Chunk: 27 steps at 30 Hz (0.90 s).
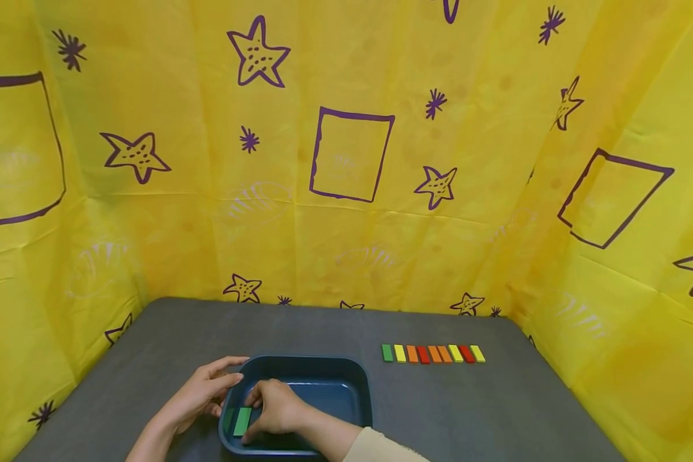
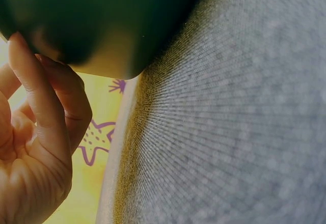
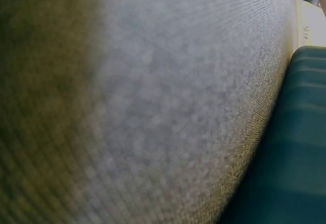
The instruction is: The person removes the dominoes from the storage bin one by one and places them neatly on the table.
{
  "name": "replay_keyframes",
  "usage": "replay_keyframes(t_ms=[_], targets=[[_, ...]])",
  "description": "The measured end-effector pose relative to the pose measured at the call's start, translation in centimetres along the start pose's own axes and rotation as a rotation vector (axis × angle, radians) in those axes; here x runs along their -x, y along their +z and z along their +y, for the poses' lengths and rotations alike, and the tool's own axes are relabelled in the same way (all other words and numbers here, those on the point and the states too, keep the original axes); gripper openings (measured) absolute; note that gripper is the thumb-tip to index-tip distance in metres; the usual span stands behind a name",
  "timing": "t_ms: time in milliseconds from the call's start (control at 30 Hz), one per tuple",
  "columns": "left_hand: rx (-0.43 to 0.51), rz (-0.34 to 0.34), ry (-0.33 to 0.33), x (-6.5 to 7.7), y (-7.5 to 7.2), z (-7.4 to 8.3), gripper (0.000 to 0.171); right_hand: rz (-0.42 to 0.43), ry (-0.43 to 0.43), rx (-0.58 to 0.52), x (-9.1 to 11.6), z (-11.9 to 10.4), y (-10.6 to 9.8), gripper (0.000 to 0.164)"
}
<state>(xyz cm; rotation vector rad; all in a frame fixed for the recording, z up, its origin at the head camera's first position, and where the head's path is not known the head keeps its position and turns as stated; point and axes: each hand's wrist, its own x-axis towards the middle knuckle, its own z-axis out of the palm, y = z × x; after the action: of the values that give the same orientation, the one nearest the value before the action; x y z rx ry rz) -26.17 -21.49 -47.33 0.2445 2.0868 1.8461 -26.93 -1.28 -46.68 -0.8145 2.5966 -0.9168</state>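
A dark blue-green rectangular tub [image 1: 341, 360] stands on the grey table near its front. My left hand [image 1: 199, 388] holds the tub's left rim by its far corner, thumb over the edge. In the left wrist view, bent fingers [image 2: 48, 102] of that hand touch the tub's wall [image 2: 112, 40]. Reaching inside, my right hand [image 1: 280, 407] pinches a green block [image 1: 242, 421] between thumb and fingers, at its two ends, low by the left wall. In the right wrist view the hand is hidden; the tub's outer side [image 3: 300, 132] shows there.
To the right of the tub, several small flat blocks [image 1: 423, 355] in green, yellow, orange and red stand in a row on the grey table [image 1: 439, 404]. A yellow curtain [image 1: 346, 250] with purple drawings surrounds the table's back and sides.
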Motion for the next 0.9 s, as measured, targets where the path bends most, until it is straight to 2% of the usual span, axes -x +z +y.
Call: replay_keyframes(t_ms=[233, 433, 600, 767, 900], targets=[[0.0, -0.001, 0.0, -0.07, -0.03, -0.16, 0.061, 0.018, -0.028, 0.068, 0.08, 0.02, 0.12, 0.039], [-0.003, -0.004, 0.007, -0.1, -0.08, -0.21, 0.061, 0.022, -0.085, 0.184, 0.14, -0.12, 0.12, 0.037], [-0.004, -0.003, 0.006, -0.15, -0.07, -0.21, 0.061, 0.008, -0.087, 0.225, 0.21, -0.17, 0.07, 0.039], [-0.006, -0.004, 0.004, -0.14, -0.04, -0.15, 0.061, -0.017, -0.095, 0.176, 0.24, 0.01, -0.1, 0.038], [-0.008, -0.002, -0.002, -0.08, -0.01, -0.07, 0.061, -0.044, -0.079, 0.013, 0.14, 0.21, -0.38, 0.036]])
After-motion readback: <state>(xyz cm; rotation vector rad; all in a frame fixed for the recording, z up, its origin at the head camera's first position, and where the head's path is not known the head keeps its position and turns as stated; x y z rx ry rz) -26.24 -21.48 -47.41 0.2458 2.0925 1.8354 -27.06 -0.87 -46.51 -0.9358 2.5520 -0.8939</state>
